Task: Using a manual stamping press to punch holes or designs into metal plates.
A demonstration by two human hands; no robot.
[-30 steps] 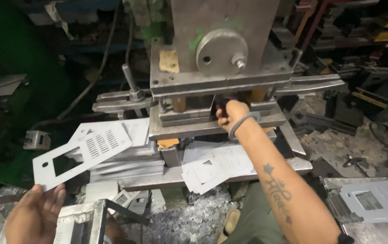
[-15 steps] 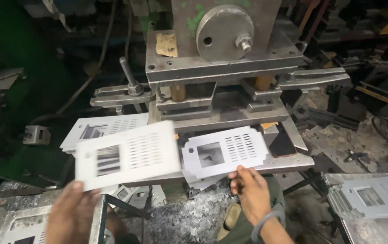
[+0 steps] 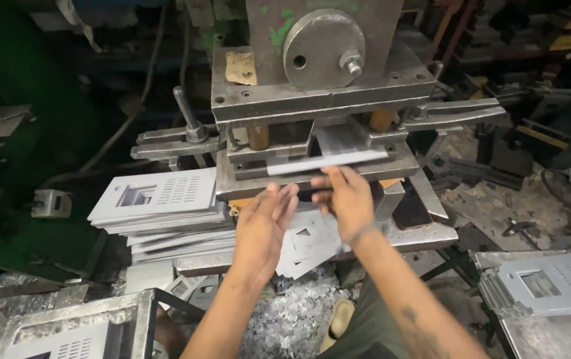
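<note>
A grey sheet-metal plate point(image 3: 330, 158) lies slanted in the slot of the steel press die point(image 3: 312, 174). My right hand point(image 3: 346, 197) pinches the plate's near edge at the front of the die. Just left of it, my left hand point(image 3: 267, 225) has its fingers stretched flat toward the same edge and holds nothing. Under both hands lies a small pile of punched plates point(image 3: 312, 240) with square cut-outs and slots. The press ram with its round disc and bolt point(image 3: 324, 40) stands raised above the die.
A stack of punched plates point(image 3: 165, 203) lies left of the die. More plates rest at lower right point(image 3: 541, 286) and in a metal frame at lower left point(image 3: 72, 329). Metal scrap point(image 3: 295, 319) covers the floor below. A lever point(image 3: 185, 113) stands left of the press.
My left hand brought the slotted plate from the left into the die and let go. My right hand dropped a punched plate on the pile, then rose to the die front.
</note>
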